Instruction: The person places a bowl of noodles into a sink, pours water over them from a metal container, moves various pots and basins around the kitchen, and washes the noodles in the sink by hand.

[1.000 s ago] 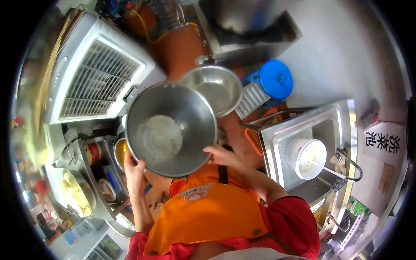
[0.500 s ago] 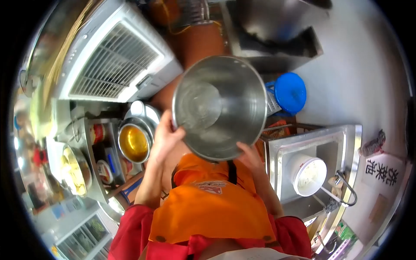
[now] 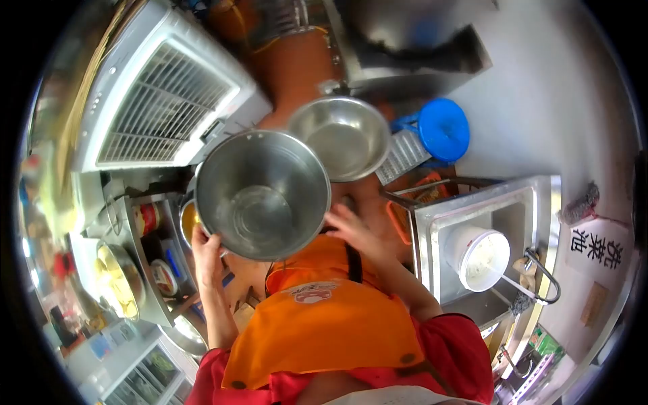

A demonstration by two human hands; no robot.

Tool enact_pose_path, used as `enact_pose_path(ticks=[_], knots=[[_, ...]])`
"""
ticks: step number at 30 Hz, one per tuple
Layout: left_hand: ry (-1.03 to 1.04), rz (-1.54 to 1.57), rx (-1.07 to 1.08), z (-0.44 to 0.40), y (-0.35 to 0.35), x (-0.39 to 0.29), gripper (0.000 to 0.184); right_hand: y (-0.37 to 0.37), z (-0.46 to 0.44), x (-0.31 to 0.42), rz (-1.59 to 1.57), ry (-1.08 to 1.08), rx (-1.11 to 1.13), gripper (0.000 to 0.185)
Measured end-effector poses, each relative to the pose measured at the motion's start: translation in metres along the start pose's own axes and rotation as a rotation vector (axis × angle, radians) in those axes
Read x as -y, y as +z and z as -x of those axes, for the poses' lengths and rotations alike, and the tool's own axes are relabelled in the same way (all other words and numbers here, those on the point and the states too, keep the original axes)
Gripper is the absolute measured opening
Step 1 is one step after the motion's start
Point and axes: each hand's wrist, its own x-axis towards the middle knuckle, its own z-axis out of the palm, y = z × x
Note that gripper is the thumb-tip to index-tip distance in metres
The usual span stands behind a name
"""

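Note:
A large, deep stainless steel pot (image 3: 263, 158) is tilted toward me in front of my orange apron, its inside showing. My left hand (image 3: 208, 255) grips its near left rim, thumb over the edge. At the pot's right side is my right hand (image 3: 354, 228), with its fingers spread and slightly blurred; whether they touch the wall I cannot tell. Beyond the pot, a wide, shallow steel basin (image 3: 368, 131) stands low down. A container of yellow liquid (image 3: 189, 223) is mostly hidden behind the pot and my left hand.
A grey air cooler (image 3: 169, 101) stands at the left. On the right are a blue stool (image 3: 443, 130) and a steel sink (image 3: 432, 270) holding a white bucket (image 3: 482, 260). Shelves (image 3: 131, 229) hold containers on the left, beside a bowl of pale yellow pieces (image 3: 115, 277).
The pot has moved left and toward me, uncovering the shallow basin and covering much of the yellow liquid's container. My right hand has left the near rim for the pot's right side.

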Motion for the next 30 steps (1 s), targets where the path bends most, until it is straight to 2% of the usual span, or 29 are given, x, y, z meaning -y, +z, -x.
enact_pose_path(ticks=[1,6,9,10,12,13,15,18,19,20,25,26,28,29,30], knots=[[-0.020,0.008,-0.018,-0.005,-0.010,0.014,0.018,-0.013,-0.014,-0.016,-0.030,0.008,-0.149,0.057],[-0.070,0.059,-0.018,-0.008,-0.024,0.057,0.022,-0.075,-0.031,-0.022,-0.283,-0.031,-0.355,0.039],[-0.118,0.081,-0.030,-0.010,-0.029,0.074,0.024,-0.098,-0.038,-0.021,-0.280,-0.046,-0.356,0.035],[-0.130,0.072,-0.031,-0.010,-0.029,0.076,0.025,-0.101,-0.043,-0.020,-0.306,-0.048,-0.367,0.022],[-0.125,0.088,-0.045,-0.012,-0.030,0.089,0.024,-0.102,-0.046,-0.014,-0.332,-0.054,-0.345,0.021],[-0.103,-0.046,-0.053,-0.014,-0.034,0.093,0.028,-0.098,-0.050,-0.009,-0.338,-0.047,-0.315,0.021],[-0.138,-0.012,-0.057,-0.021,-0.041,0.116,0.038,-0.098,-0.056,-0.006,-0.331,-0.055,-0.251,0.022],[-0.123,-0.067,-0.042,-0.033,-0.054,0.152,0.037,-0.096,-0.061,-0.001,-0.381,-0.076,-0.233,0.024],[-0.155,-0.077,-0.076,-0.022,-0.041,0.115,0.039,-0.106,-0.065,-0.003,-0.383,-0.089,-0.188,0.024],[-0.214,0.042,-0.073,-0.028,-0.046,0.130,0.039,-0.109,-0.064,-0.002,-0.381,-0.078,-0.293,0.025],[-0.310,0.176,-0.072,-0.046,-0.051,0.134,0.037,-0.127,-0.054,0.015,-0.509,-0.211,-0.306,0.020],[-0.341,0.164,-0.066,-0.049,-0.053,0.138,0.038,-0.132,-0.053,0.019,-0.583,-0.211,-0.442,0.019],[-0.260,0.162,-0.085,-0.054,-0.053,0.142,0.032,-0.143,-0.052,0.028,-0.701,-0.313,-0.338,0.017],[-0.239,0.100,0.023,-0.068,-0.069,0.177,0.030,-0.172,-0.056,0.027,-0.696,-0.414,0.101,0.014],[-0.205,0.179,0.024,-0.067,-0.063,0.167,0.028,-0.183,-0.058,0.030,-0.773,-0.493,0.106,0.015]])
